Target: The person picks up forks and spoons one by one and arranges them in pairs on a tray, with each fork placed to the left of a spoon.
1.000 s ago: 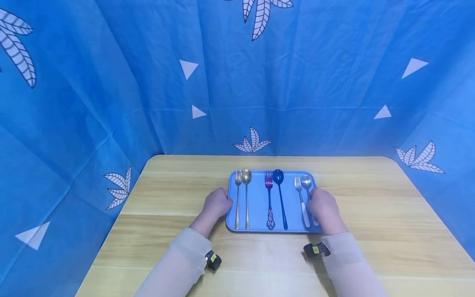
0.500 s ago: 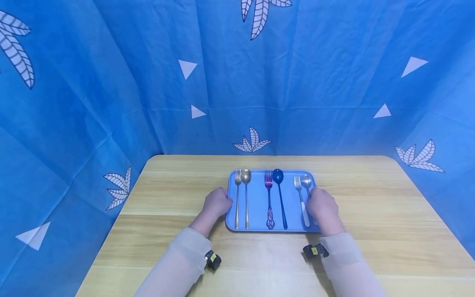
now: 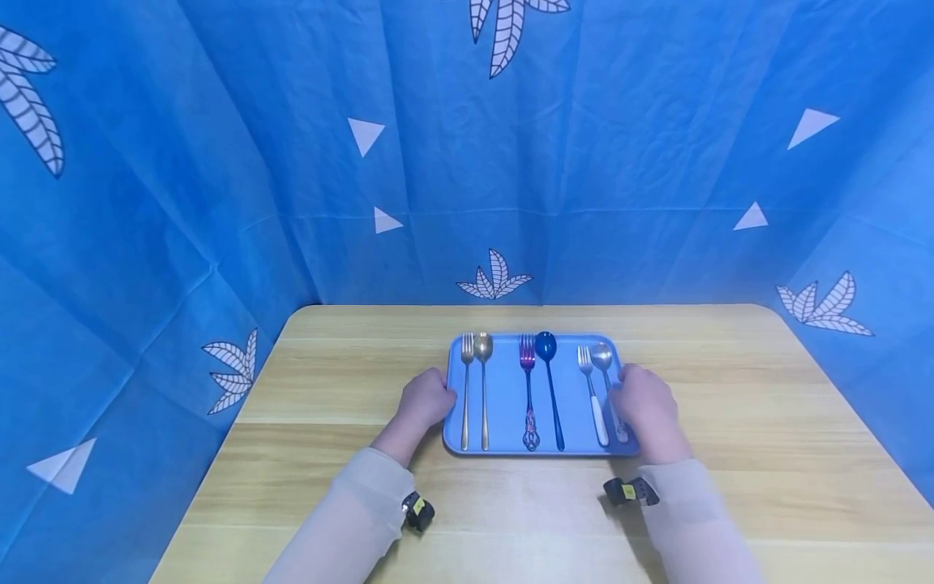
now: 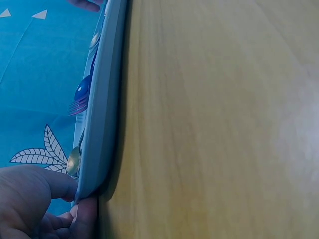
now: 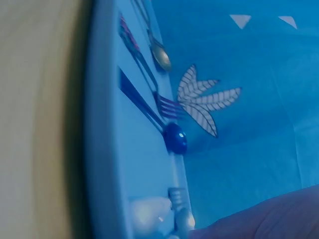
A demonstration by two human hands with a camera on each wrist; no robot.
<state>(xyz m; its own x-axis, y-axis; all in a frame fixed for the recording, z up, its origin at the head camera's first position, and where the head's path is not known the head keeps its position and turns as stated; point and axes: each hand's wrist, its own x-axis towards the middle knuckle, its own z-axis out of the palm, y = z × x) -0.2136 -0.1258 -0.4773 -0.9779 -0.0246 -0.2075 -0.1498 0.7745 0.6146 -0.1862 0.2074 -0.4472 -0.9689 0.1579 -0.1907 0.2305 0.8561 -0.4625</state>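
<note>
A light blue tray (image 3: 507, 405) rests on the wooden table, with forks and spoons laid on it in three pairs. At its left lie a gold fork (image 3: 465, 397) and a gold spoon (image 3: 484, 389). The middle pair is a purple fork (image 3: 528, 357) with an ornate handle and a dark blue spoon (image 3: 546, 347). Rightmost are a small white-handled fork (image 3: 597, 418) and a small spoon (image 3: 601, 357). My left hand (image 3: 426, 397) grips the tray's left rim, thumb above and fingers beneath. My right hand (image 3: 645, 401) curls at the right rim; its fingertips are hidden.
The wooden table (image 3: 328, 381) extends around the tray on all sides. Blue cloth (image 3: 620, 178) with white leaf and triangle prints hangs behind the table and on both sides. Each wrist wears a small black camera (image 3: 418, 513).
My right hand has shifted slightly to the right, uncovering more of the small spoon's handle. The tray, the cutlery and my left hand have stayed in place.
</note>
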